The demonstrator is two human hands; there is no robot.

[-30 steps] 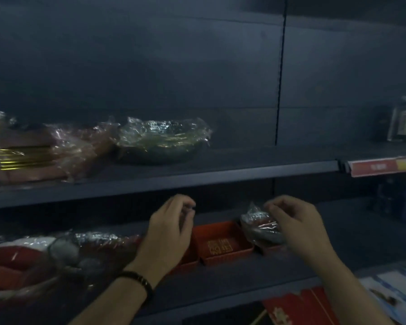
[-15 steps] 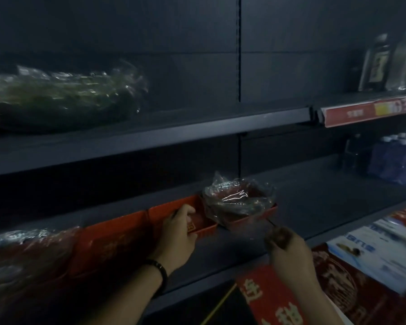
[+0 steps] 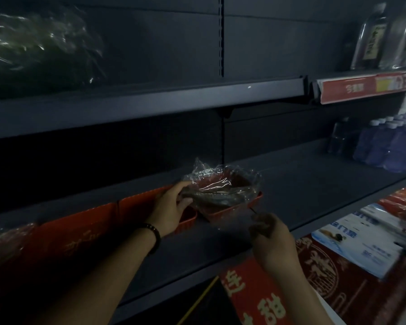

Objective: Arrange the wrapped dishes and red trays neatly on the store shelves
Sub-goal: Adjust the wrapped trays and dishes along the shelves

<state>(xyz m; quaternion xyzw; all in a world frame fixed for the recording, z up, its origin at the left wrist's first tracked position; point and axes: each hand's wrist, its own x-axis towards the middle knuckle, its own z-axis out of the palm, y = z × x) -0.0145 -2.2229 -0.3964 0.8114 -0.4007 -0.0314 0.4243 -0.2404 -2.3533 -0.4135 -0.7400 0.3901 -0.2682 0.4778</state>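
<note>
- Clear-film wrapped dish (image 3: 223,188): seated in a red tray (image 3: 234,208) on the lower shelf (image 3: 302,184); its left edge lies inside my left grip.
- Left grip (image 3: 171,207): thumb over the film, fingers curled beneath, pinching the dish's edge; dark bracelet (image 3: 154,233) at the wrist.
- Right grip (image 3: 272,240): fingers curled, just below and right of the tray; I cannot tell whether it holds anything.
- Row of red trays (image 3: 80,235): left of the left grip, same shelf.
- Film-wrapped bundle (image 3: 40,50), blurred: upper shelf, above and left of both grips.
- Blue bottle pack (image 3: 389,146): well right of the right grip.
</note>
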